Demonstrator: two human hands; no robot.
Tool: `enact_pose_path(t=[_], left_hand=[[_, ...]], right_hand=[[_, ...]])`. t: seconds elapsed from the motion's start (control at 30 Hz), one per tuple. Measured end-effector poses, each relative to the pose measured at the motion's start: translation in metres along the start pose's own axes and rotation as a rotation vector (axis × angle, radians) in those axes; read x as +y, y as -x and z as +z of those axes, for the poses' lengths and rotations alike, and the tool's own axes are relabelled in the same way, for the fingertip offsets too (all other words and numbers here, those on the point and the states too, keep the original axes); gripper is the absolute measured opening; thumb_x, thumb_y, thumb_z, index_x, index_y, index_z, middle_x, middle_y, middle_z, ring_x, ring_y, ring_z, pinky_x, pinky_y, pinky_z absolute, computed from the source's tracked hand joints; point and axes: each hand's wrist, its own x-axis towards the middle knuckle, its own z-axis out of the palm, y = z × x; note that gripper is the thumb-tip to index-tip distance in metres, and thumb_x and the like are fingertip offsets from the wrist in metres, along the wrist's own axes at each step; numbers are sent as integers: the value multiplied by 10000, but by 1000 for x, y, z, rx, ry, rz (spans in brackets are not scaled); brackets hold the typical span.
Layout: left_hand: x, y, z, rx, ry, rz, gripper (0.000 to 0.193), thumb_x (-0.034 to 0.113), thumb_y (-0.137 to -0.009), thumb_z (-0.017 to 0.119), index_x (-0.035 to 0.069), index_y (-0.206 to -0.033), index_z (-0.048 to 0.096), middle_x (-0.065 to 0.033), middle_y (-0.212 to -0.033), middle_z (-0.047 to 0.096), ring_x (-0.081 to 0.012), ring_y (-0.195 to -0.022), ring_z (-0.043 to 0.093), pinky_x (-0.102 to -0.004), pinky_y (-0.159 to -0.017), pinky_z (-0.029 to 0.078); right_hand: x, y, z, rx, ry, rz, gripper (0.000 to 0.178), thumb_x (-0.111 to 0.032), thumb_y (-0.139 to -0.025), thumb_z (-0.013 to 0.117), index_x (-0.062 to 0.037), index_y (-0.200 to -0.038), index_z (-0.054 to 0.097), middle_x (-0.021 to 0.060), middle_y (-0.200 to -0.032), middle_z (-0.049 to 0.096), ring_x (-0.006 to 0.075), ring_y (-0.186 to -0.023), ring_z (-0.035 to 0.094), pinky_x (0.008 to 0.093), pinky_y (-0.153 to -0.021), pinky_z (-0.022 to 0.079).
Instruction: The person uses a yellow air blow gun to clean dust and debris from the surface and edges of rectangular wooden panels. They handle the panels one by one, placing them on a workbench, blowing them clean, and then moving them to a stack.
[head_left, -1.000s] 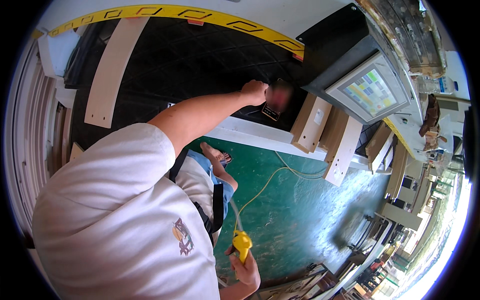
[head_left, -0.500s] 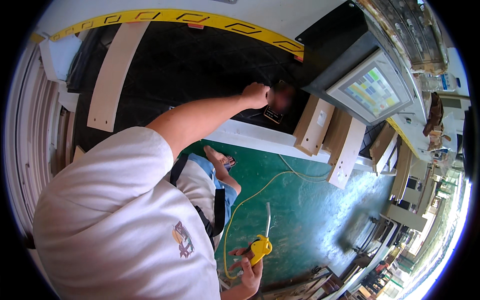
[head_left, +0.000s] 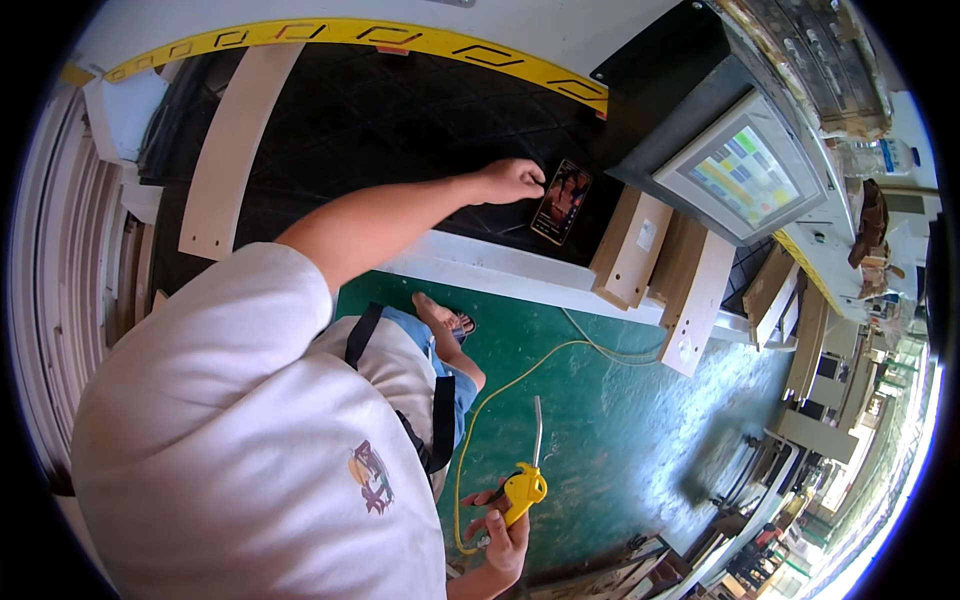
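My left arm reaches out over the black conveyor-like surface (head_left: 400, 120). The fingers of my left hand (head_left: 510, 182) are curled in, with nothing seen in them. Just to its right, apart from the fingertips, a phone (head_left: 562, 203) lies face up with its screen lit. Low in the view, my right hand (head_left: 506, 538) is closed around a yellow air blow gun (head_left: 522, 488). The gun's thin metal nozzle points up, and a yellow hose (head_left: 500, 387) runs from it over the floor.
Pale wooden boards with drilled holes (head_left: 697, 300) jut over the white edge right of the phone. A long board (head_left: 238, 150) lies at left. Above stands a black housing with a control screen (head_left: 745, 170). A yellow slotted rail (head_left: 400, 37) runs behind; the floor (head_left: 560, 420) is green.
My left hand has drawn slightly left, away from the phone. The phone's screen, blurred before, now shows clearly. My right hand keeps hold of the air blow gun.
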Motion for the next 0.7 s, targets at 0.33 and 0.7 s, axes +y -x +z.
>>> enact_pose_path(t=[0.33, 0.7], left_hand=[[-50, 169, -290, 845, -1091, 15, 544, 331, -828, 797, 150, -1312, 629, -133, -1334, 639, -360, -1294, 556, -520, -1059, 460], [-76, 238, -426, 648, -947, -835, 1293, 668, -658, 862, 286, -1665, 146, -59, -1729, 99, -452, -1557, 161, -733, -1154, 257]], right_hand=[[-14, -17, -19, -447, 364, 252, 458, -145, -1037, 630, 30, -1420, 450, 67, -1092, 671, 90, -779, 513, 209, -658, 419], [-65, -86, 22, -561, 790, 61, 460, -322, -1017, 699, -13, -1322, 548, 134, -832, 638, 241, -708, 582, 354, -683, 478]])
